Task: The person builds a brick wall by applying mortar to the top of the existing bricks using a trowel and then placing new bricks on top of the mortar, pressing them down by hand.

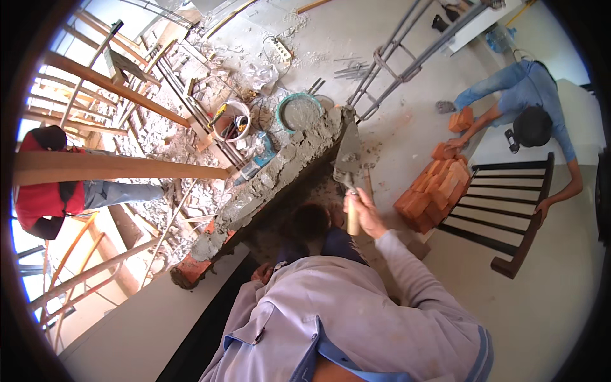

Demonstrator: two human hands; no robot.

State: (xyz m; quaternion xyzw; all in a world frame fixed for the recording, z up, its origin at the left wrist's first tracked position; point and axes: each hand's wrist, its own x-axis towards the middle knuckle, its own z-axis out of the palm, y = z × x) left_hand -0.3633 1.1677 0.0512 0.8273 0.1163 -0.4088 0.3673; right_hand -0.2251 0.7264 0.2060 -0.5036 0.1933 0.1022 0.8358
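My right hand (pixel 359 210) grips the pale wooden handle of a trowel (pixel 347 159); its blade, coated in grey mortar, is at the right end of a low wall topped with lumpy wet mortar (pixel 273 181). My left hand (pixel 261 272) is low beside my body, partly hidden, with curled fingers; whatever they may hold is too small to make out. A dark round object (pixel 310 219), too shadowed to identify, lies below the trowel near my legs.
A co-worker in blue (pixel 528 102) touches stacked red bricks (pixel 433 191) and a dark railing (pixel 509 197). Another person in red (pixel 48 204) is at left among timber (pixel 121 162) and rubble. Beyond the wall are buckets (pixel 232 121), a power tool (pixel 258 156) and steel rebar (pixel 388 70).
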